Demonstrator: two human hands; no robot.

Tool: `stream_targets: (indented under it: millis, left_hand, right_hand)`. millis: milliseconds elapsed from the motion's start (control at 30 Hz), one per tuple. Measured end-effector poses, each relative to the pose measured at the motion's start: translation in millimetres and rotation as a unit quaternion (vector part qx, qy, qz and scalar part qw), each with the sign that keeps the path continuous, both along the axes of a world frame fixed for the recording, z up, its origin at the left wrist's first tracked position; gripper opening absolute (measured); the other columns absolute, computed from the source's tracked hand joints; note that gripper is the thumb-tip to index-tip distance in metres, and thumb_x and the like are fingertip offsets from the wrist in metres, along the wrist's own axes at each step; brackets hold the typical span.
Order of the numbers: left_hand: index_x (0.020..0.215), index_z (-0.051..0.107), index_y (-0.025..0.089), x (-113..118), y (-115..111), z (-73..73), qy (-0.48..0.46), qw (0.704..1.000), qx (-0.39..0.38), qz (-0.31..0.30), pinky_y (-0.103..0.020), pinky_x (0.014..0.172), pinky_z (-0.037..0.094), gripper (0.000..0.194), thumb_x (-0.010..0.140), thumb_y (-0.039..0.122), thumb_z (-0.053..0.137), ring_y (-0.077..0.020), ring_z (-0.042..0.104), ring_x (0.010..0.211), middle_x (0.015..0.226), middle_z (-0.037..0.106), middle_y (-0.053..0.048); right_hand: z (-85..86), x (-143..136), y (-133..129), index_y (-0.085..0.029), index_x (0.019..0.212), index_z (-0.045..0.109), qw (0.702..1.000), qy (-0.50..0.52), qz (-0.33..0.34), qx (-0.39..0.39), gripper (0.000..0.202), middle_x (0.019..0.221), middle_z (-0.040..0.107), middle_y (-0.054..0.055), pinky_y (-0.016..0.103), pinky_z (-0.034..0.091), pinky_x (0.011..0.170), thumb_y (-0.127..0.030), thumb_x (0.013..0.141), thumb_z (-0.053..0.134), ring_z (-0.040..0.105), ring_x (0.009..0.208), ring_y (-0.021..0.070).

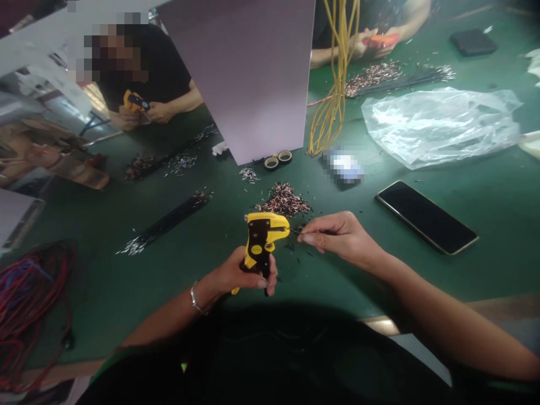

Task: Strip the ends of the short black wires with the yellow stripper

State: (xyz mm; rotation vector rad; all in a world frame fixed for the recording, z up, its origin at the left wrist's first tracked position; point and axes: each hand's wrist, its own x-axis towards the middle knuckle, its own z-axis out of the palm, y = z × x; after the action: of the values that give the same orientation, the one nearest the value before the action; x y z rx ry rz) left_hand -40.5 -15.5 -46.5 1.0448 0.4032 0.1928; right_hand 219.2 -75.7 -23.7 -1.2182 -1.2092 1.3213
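Note:
My left hand (248, 273) is closed around the handles of a yellow and black wire stripper (258, 239), its jaws pointing right. A thin black wire (295, 230) runs from the jaws to my right hand (333, 236), which pinches it between thumb and fingers. Whether the jaws grip the wire end is too small to tell. Just behind the tool lies a pile of short copper and black wire bits (284, 199). A bundle of black wires (169, 222) with bare ends rests to the left.
A phone (426, 216) and a clear plastic bag (442, 124) lie at right. Two tape rolls (278, 160) sit by an upright panel (261, 79). Yellow wires (333, 84) hang beside it. Red cables (34, 292) are coiled at left. Other people work across the table (211, 315).

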Motion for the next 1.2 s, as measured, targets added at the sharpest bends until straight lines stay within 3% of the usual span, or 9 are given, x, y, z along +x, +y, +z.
stream_targets:
  millis: [500,733,900,1200]
  left_hand:
    - [0.089,0.067,0.012,-3.0,-0.3,-4.2,0.026,1.000,0.013,0.003,-0.032,0.065,0.057,0.022,0.076,0.020,0.082,-0.0161,0.068,0.064,0.073,0.068,-0.005]
    - [0.080,0.066,0.010,2.1,-7.6,2.7,0.065,0.996,0.038,0.044,-0.026,0.055,0.054,0.025,0.074,0.025,0.084,-0.0139,0.065,0.054,0.062,0.068,-0.003]
    - [0.068,0.059,0.012,4.3,-6.8,0.1,0.073,0.990,0.030,0.120,-0.021,0.040,0.044,0.030,0.071,0.026,0.086,-0.0077,0.049,0.034,0.047,0.057,0.003]
    - [0.090,0.066,0.009,6.7,-0.1,1.8,-0.010,0.993,0.003,0.121,-0.035,0.063,0.056,0.028,0.072,0.021,0.084,-0.0180,0.067,0.061,0.072,0.068,-0.005]
  right_hand:
    - [0.8,2.0,-1.1,-0.015,0.070,0.080,1.000,0.003,-0.010,-0.001,0.018,0.056,0.061,0.003,0.026,0.035,0.047,-0.032,0.071,0.076,0.046,0.049,0.0103]
    - [3.9,3.5,-1.5,-0.015,0.071,0.080,1.000,-0.006,-0.005,-0.004,0.019,0.054,0.059,0.002,0.026,0.036,0.046,-0.033,0.073,0.076,0.046,0.049,0.0104]
    - [1.7,3.7,0.6,-0.015,0.074,0.080,1.000,-0.004,-0.014,-0.006,0.020,0.056,0.063,0.003,0.026,0.036,0.045,-0.034,0.073,0.076,0.048,0.048,0.0106]
    - [-2.0,5.1,2.3,-0.015,0.075,0.080,1.000,-0.010,-0.026,0.000,0.022,0.056,0.063,0.002,0.026,0.036,0.046,-0.037,0.073,0.077,0.048,0.048,0.0109]
